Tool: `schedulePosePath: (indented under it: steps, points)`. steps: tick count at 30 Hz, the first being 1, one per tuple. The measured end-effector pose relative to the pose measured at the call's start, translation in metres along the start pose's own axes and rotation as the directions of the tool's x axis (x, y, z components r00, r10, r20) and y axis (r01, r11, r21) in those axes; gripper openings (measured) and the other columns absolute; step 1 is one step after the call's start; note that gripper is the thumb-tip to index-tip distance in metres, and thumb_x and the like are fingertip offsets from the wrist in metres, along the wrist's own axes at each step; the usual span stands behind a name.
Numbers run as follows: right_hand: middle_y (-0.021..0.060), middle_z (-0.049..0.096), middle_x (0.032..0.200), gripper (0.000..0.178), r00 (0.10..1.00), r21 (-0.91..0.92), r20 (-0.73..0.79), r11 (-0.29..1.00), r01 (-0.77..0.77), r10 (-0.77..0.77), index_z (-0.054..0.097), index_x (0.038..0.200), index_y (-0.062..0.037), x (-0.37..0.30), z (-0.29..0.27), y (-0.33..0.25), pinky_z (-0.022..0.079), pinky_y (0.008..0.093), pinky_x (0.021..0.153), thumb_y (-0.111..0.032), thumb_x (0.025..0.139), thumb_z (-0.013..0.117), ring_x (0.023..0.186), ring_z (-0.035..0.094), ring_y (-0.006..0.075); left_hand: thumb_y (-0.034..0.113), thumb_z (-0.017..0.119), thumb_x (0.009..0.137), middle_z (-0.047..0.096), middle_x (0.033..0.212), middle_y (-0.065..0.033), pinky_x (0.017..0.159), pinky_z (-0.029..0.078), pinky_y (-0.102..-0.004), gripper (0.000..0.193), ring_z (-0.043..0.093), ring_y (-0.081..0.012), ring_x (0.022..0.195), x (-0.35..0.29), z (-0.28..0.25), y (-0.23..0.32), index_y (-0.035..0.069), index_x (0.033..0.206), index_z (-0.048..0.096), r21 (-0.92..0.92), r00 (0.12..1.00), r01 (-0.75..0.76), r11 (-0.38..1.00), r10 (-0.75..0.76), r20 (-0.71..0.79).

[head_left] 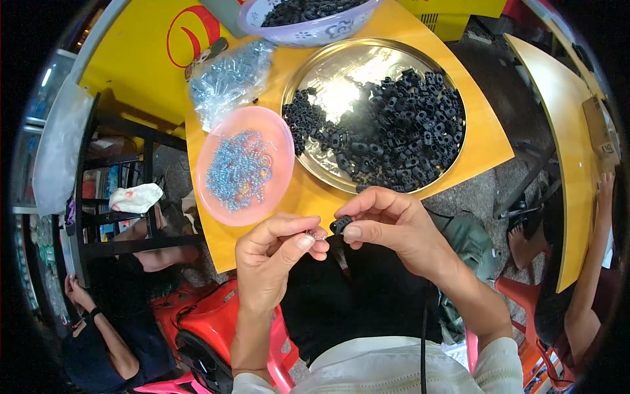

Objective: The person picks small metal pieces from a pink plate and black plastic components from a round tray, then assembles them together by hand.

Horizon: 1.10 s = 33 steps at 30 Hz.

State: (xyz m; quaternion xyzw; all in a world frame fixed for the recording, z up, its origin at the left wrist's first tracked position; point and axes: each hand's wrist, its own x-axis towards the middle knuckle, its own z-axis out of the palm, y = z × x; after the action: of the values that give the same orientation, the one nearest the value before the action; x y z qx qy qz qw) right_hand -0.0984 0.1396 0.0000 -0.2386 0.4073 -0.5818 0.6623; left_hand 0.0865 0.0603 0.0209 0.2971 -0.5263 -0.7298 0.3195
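Near the table's front edge, my left hand (270, 253) pinches a tiny shiny metal spring (316, 234) between thumb and forefinger. Close beside it, my right hand (401, 230) grips a small black plastic cord-lock piece (340, 225); a narrow gap separates the two hands. Beyond them, a round gold-coloured tray (307, 69) carries a big heap of similar black pieces (410, 128). A pink oval plate (285, 148) to its left holds a pile of small silvery-blue springs (235, 169).
On the yellow table (482, 148), a clear plastic bag (233, 75) of small parts lies behind the plate. A lilac basin (315, 34) of black pieces stands at the back. People sit at left and right, by a red chair (213, 315) and another yellow table (558, 131).
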Motion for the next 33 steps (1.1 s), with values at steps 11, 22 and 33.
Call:
schedulePosePath:
  steps: [11, 22, 33]
  points:
    - [-0.0002, 0.063, 0.081, 0.02, 0.997, -0.077, 0.051, 0.995, 0.069, -0.065, 0.061, 0.104, -0.0026, -0.001, -0.001, 0.008, 0.046, 0.0178, 0.059, -0.011, 0.087, 0.063, 0.071, 0.058, 0.004, -0.005, 0.063, 0.081, 0.064, 0.089, -0.0166, 0.067, 0.057, -0.0304, 0.013, 0.065, -0.0209, 0.076, -0.003, 0.001, -0.003, -0.005, 0.094, 0.061, 0.036, 0.997, -0.082, 0.996, 0.082, 0.01]
    - [-0.0011, 0.063, 0.081, 0.019, 0.995, -0.095, 0.062, 0.992, 0.083, -0.077, 0.061, 0.104, -0.0038, 0.002, -0.002, 0.01, 0.046, 0.0174, 0.056, -0.012, 0.087, 0.064, 0.072, 0.058, 0.0028, -0.006, 0.063, 0.082, 0.064, 0.089, -0.0161, 0.068, 0.057, -0.0299, 0.013, 0.065, -0.0197, 0.076, -0.003, -0.001, -0.004, -0.006, 0.094, 0.062, 0.068, 0.995, -0.097, 0.993, 0.097, 0.005]
    - [0.0023, 0.064, 0.087, 0.017, 0.983, -0.075, 0.05, 0.981, 0.181, -0.178, 0.059, 0.102, 0.0002, 0.004, -0.003, 0.014, 0.049, 0.0197, 0.069, -0.005, 0.086, 0.063, 0.078, 0.061, 0.0062, -0.007, 0.062, 0.082, 0.064, 0.088, -0.0158, 0.068, 0.056, -0.0295, 0.012, 0.065, -0.019, 0.076, 0.0, 0.003, -0.005, -0.006, 0.094, 0.062, 0.169, 0.99, -0.138, 0.976, 0.137, 0.014]
